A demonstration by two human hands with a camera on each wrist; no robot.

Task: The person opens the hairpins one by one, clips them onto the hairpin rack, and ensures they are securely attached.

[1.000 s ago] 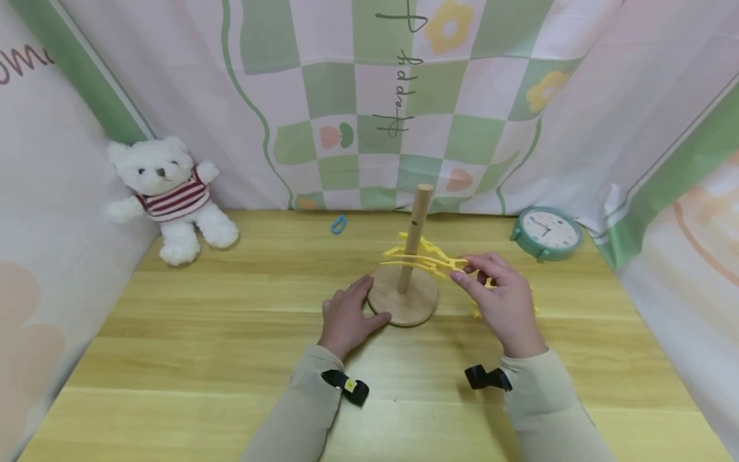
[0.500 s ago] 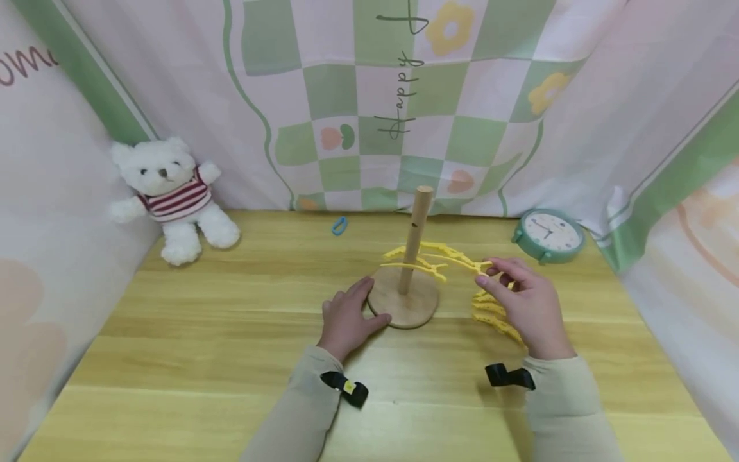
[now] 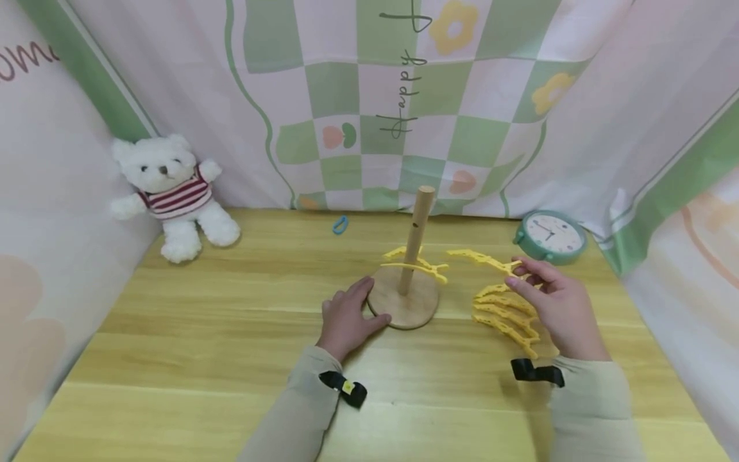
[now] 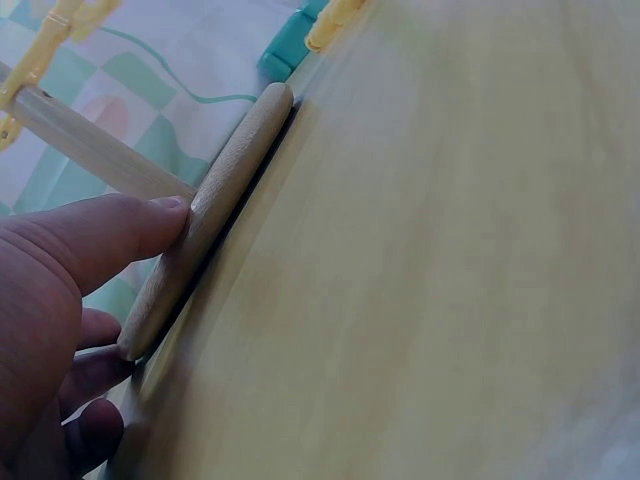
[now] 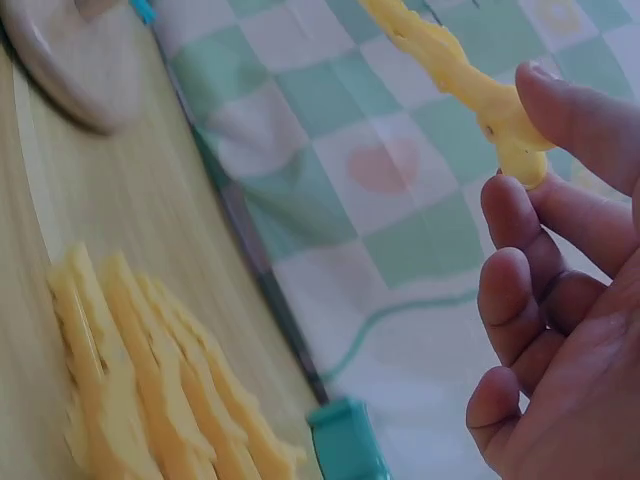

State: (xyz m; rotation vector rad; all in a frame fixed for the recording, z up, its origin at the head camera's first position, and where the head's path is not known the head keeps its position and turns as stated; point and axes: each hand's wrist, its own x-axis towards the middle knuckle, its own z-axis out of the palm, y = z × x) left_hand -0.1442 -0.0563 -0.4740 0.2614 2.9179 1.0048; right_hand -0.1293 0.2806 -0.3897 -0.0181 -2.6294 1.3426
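A wooden stand, with an upright post (image 3: 420, 221) on a round base (image 3: 417, 311), is in the middle of the head view. My left hand (image 3: 348, 319) holds the base's left edge, thumb on top and fingers around the side (image 4: 80, 260). One yellow toothed hair clip (image 3: 424, 268) is clamped across the post, its arms spread around the wood. To the right, my right hand (image 3: 557, 301) pinches the tail of another yellow hair clip (image 3: 479, 258) between thumb and fingertips; in the right wrist view its narrow arms (image 5: 440, 55) point away from the hand.
Several yellow clips (image 3: 505, 317) stand in a row below the right hand. A green alarm clock (image 3: 551, 234) lies at the back right, a small blue ring-shaped piece (image 3: 340, 224) at the back. A white teddy bear (image 3: 173, 186) sits back left against the curtain (image 3: 323, 96).
My right hand has moved right with its clip, away from the post. The row of clips is now in fuller view. The left hand stays on the base.
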